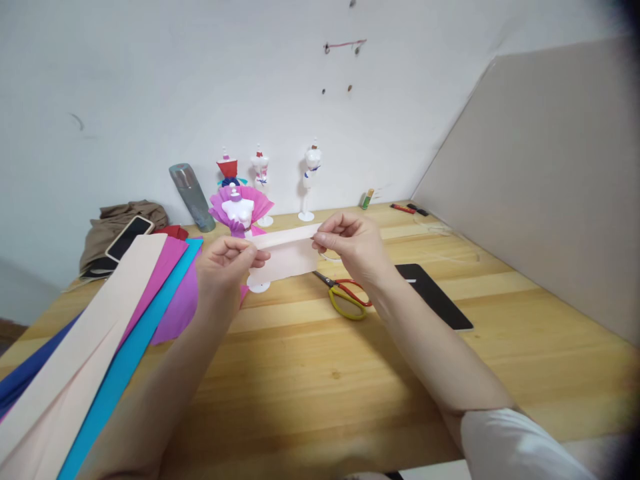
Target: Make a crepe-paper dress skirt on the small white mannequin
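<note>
The left hand (224,270) and right hand (353,243) pinch the pale paper (287,260); its top edge seems already folded. The near mannequin (238,211) wears purple paper (261,205), not yet this piece.

Between your left hand (227,260) and your right hand (353,240) you have the paper (287,257) above the table (285,400), with the nearest mannequin (239,212) behind its left part, the scissors (332,285) by its near right corner, and a slab (433,293) right of your right forearm. On your left, paper strips (100,340) run from the near edge toward a phone (131,239) in front of bundled cloth (100,230), a bottle (193,197) standing right of both. Along the far side, before the wall (200,80), you have three more mannequins (313,160), then a small cylinder (368,199) to their right, while a partition (540,167) borders the table's right side.
</note>
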The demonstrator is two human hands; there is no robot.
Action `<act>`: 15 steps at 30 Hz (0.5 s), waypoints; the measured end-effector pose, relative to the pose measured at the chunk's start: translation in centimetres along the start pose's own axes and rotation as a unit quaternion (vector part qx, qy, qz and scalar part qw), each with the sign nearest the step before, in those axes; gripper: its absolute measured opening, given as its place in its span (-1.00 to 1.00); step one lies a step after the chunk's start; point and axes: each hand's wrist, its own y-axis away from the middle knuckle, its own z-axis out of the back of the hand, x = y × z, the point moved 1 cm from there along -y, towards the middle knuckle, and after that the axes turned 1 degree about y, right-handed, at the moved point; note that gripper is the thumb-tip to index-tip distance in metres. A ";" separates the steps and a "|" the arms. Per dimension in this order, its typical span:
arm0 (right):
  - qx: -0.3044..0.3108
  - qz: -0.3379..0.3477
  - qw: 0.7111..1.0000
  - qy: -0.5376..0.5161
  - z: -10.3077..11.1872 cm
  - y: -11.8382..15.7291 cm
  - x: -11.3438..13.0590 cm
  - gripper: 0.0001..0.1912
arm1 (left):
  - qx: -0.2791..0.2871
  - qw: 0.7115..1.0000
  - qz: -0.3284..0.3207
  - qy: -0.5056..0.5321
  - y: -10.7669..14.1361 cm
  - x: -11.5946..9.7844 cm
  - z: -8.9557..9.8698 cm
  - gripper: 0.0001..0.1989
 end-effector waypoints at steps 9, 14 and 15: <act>-0.018 0.012 1.000 0.012 -0.4 0.0 0.1 -0.76 | -0.009 1.000 -0.008 -0.008 0.0 -0.1 -0.3 -0.87; -0.035 0.045 0.998 0.025 -0.6 0.1 -0.1 -0.79 | -0.008 0.999 -0.025 -0.024 0.1 0.0 -0.2 -0.85; -0.036 0.049 0.998 0.027 -0.6 0.1 -0.1 -0.81 | -0.010 0.999 -0.031 -0.030 0.1 -0.1 -0.2 -0.85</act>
